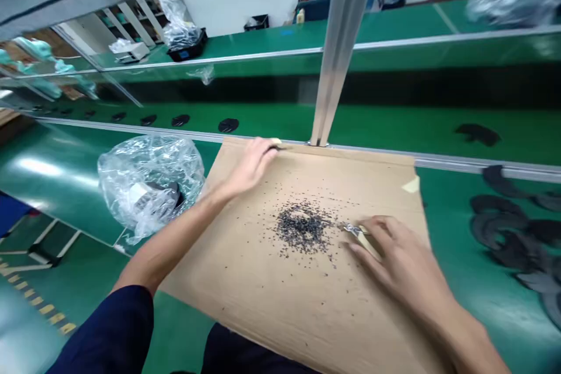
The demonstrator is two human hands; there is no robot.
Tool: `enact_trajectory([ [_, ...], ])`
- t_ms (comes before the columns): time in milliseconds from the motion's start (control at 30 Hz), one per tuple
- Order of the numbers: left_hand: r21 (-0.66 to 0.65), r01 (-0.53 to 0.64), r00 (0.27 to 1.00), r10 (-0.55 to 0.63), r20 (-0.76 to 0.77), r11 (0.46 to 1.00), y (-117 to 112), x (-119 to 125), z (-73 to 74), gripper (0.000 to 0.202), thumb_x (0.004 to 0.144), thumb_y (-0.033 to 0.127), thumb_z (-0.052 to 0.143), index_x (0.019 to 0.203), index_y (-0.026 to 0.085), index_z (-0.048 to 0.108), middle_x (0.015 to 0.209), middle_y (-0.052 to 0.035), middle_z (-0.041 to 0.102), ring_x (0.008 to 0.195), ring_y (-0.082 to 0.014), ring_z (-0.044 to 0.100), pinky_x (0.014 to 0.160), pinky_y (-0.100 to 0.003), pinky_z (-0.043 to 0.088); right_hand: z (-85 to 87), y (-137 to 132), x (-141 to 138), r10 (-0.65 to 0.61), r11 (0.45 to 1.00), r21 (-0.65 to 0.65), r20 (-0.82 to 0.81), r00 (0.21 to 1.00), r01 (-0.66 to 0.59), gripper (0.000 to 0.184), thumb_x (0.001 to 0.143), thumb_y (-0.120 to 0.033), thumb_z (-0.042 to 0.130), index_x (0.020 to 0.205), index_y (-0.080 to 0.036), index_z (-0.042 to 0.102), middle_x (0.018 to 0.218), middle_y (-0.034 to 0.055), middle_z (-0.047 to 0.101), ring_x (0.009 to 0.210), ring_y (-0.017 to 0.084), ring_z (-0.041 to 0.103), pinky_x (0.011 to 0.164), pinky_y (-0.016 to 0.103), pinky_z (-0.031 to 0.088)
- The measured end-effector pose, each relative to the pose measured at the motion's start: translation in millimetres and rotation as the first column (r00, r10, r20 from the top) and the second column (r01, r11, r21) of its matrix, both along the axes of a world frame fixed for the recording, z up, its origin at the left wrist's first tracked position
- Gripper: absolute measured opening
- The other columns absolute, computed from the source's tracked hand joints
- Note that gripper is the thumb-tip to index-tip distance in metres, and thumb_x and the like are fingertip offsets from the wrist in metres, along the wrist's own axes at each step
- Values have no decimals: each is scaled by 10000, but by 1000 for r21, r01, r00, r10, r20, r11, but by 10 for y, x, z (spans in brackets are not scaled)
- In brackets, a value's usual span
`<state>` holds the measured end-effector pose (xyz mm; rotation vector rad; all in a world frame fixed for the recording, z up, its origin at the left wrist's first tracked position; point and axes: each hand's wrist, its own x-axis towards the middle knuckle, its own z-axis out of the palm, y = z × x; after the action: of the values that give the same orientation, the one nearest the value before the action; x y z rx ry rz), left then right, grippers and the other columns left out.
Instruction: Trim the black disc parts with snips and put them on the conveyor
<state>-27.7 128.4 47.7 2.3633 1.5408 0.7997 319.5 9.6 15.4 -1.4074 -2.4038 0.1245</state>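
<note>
A sheet of brown cardboard (pixel 245 245) lies across the worktop, with a heap of tiny black scraps (pixel 304 225) scattered near its middle. Held in my right hand (pixel 403 251) is a pair of nippers (pixel 362 235) with pale yellow handles, its metal jaws pointing left at the heap's right edge. My left hand (pixel 252 166) is over the far left edge of the cardboard, fingers closed together. Something small, dark and pale yellow shows at its fingertips, too blurred to name.
Curved flat black parts (pixel 504 222) overlap on the green worktop at right. A clear plastic bag (pixel 151 181) with dark contents lies left. Beyond the metal rail, several black pieces (pixel 228 125) lie in a row on a green surface. A metal post (pixel 337 58) rises behind the cardboard.
</note>
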Motion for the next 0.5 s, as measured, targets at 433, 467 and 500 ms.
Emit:
enact_trajectory([
  [433, -144, -41, 994, 25, -108, 989, 1021, 29, -139, 361, 928, 402, 550, 1134, 143, 692, 1216, -174, 709, 1227, -350, 616, 1122, -531, 472, 90, -235, 259, -98, 995, 6, 20, 995, 98, 353, 1000, -373, 550, 1294, -210, 656, 1333, 180, 653, 1276, 323, 615, 1038, 512, 560],
  [467, -150, -12, 993, -5, -114, 989, 868, 11, -81, 361, 942, 413, 553, 1158, 159, 691, 1250, -152, 706, 1241, -328, 618, 1123, -499, 480, 123, -75, 359, -137, 990, 46, 60, 989, 134, 303, 1000, -327, 538, 1229, -203, 694, 1301, 175, 675, 1245, 321, 635, 1024, 504, 566],
  [500, -168, 35, 991, -56, -118, 985, 662, -14, -18, 358, 956, 422, 559, 1180, 176, 689, 1279, -129, 702, 1249, -305, 623, 1117, -466, 493, 164, 123, 466, -184, 982, 66, 110, 977, 177, 276, 997, -297, 534, 1183, -211, 720, 1288, 158, 687, 1214, 304, 654, 1002, 467, 576],
])
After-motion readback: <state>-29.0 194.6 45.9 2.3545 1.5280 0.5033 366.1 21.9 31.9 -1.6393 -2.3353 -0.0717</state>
